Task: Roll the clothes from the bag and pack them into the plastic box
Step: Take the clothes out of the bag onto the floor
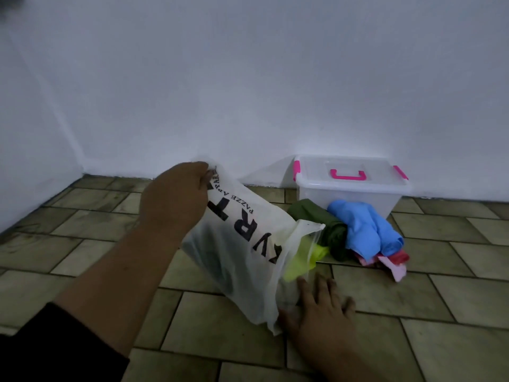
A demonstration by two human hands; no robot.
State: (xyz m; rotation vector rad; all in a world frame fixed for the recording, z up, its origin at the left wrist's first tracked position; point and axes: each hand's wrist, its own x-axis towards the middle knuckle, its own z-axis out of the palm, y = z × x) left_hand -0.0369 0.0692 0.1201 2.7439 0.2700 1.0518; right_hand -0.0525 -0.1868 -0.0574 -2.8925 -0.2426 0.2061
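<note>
Gripping the upper end of the white plastic bag (248, 244), the left hand (173, 199) had its fingers curled tight around the bunched plastic and held that end raised off the tiled floor (413, 340), so that the bag hung tilted, its black lettering facing the camera; a dark sleeve (49, 348) covered the forearm near the lower left edge. The right hand (316, 312) lay low by the bag's lower corner, fingers spread apart and pointing toward the wall, the thumb side touching the plastic; whether it pinched the bag could not be told. A yellow-green garment (300, 260) showed at the bag's open mouth, partly inside and partly spilling out; something dark sat deeper in the bag, too dim to make out. Just beyond the mouth, a loose heap of clothes rested on the floor: an olive green garment (322, 224), a light blue garment (363, 227) lying over it, and pink and red pieces (391, 263) beneath the blue one. Behind the heap, against the white wall (248, 78), stood the clear plastic box (349, 191); its lid was on, with a pink handle (348, 174) on top and pink clips at the ends; the blue garment touched the box's front.
</note>
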